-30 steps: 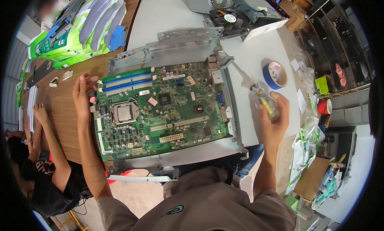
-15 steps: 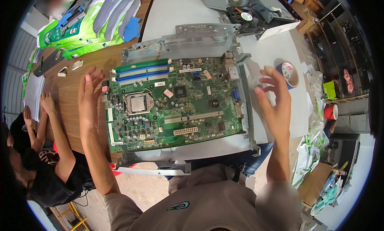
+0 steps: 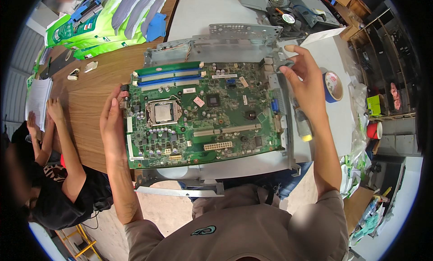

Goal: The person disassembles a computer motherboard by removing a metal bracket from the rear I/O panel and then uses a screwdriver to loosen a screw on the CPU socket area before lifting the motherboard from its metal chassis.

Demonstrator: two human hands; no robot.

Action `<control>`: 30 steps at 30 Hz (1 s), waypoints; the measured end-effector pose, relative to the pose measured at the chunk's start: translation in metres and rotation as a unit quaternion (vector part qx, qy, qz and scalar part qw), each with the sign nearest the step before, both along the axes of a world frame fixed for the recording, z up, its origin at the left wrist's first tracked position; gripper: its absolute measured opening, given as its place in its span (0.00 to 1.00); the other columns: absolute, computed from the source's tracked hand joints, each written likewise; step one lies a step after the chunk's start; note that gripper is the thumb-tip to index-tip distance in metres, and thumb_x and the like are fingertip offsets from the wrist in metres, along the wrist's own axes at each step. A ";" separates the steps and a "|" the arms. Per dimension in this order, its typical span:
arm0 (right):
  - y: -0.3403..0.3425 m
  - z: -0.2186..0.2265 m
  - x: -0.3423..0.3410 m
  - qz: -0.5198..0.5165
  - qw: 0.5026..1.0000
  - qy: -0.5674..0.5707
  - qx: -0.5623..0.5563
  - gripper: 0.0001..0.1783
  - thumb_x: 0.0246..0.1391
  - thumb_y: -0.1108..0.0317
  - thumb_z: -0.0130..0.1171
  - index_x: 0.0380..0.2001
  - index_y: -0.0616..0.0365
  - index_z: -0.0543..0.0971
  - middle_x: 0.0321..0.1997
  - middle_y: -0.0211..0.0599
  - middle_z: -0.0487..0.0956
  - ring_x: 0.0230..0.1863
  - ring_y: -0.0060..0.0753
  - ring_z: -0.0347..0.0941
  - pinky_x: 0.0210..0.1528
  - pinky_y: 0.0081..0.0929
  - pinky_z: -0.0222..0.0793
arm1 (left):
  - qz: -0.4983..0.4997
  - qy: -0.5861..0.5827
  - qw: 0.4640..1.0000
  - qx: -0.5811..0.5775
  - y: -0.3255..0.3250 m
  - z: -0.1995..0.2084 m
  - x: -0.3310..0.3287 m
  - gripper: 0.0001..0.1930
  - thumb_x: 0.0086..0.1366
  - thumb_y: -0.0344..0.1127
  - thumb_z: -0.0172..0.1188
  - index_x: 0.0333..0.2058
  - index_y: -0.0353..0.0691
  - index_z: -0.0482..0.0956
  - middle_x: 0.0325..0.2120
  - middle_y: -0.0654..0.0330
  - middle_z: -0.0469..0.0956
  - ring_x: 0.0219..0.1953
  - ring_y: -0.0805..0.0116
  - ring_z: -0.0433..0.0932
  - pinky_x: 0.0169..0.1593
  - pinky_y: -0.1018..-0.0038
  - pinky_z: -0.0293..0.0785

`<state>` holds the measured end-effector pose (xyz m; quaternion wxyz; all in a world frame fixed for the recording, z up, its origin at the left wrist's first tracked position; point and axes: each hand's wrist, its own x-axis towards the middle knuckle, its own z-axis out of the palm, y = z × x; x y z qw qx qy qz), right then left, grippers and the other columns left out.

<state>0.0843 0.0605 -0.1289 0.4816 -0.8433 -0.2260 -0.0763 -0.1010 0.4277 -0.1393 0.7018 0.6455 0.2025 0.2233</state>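
A green motherboard (image 3: 234,105) lies over a grey metal computer case frame (image 3: 252,39), whose edges show at the back, right and front. The board carries a square silver processor (image 3: 163,113) in its socket and blue memory slots (image 3: 169,79). My left hand (image 3: 113,125) is at the board's left edge, its fingers curled against the connectors there; the fingers are partly hidden. At the far right corner my right hand (image 3: 306,78) pinches a metal tab of the frame between thumb and fingers. Beside my right wrist lies a handle with a yellow end (image 3: 306,137).
A blue tape roll (image 3: 333,86) stands right of my hand. A black fan (image 3: 284,18) and metal parts sit at the back right. Green bags (image 3: 97,35) lie at the back left. Another person's hands (image 3: 54,111) rest by papers (image 3: 39,96) at the left.
Both hands were apart from the board and case. My left hand has come in to the board's left edge, and my right hand has moved up and closed on the frame's corner tab.
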 end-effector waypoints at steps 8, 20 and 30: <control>-0.001 0.007 -0.002 0.016 0.996 -0.010 0.090 0.27 0.53 0.83 0.63 0.57 0.58 0.72 0.33 0.27 0.74 0.34 0.17 0.70 0.37 0.17 0.68 | -0.073 -0.084 0.979 -0.169 0.025 -0.007 0.002 0.29 0.72 0.41 0.51 0.64 0.24 0.62 0.54 0.53 0.73 0.57 0.64 0.70 0.64 0.70 0.60; -0.029 0.034 0.002 -0.010 0.949 -0.212 0.231 0.27 0.53 0.82 0.66 0.57 0.59 0.74 0.34 0.32 0.82 0.37 0.18 0.77 0.40 0.14 0.72 | -0.175 -0.054 0.982 -0.054 0.036 0.064 0.043 0.20 0.72 0.36 0.49 0.55 0.26 0.73 0.51 0.52 0.78 0.54 0.61 0.74 0.61 0.69 0.65; -0.130 0.077 -0.092 -0.264 0.894 -0.270 0.242 0.25 0.64 0.61 0.58 0.60 0.62 0.73 0.47 0.39 0.81 0.44 0.26 0.77 0.47 0.24 0.74 | -0.327 0.055 0.943 -0.017 -0.071 0.107 0.122 0.19 0.64 0.32 0.63 0.51 0.29 0.76 0.43 0.57 0.80 0.46 0.66 0.78 0.53 0.72 0.73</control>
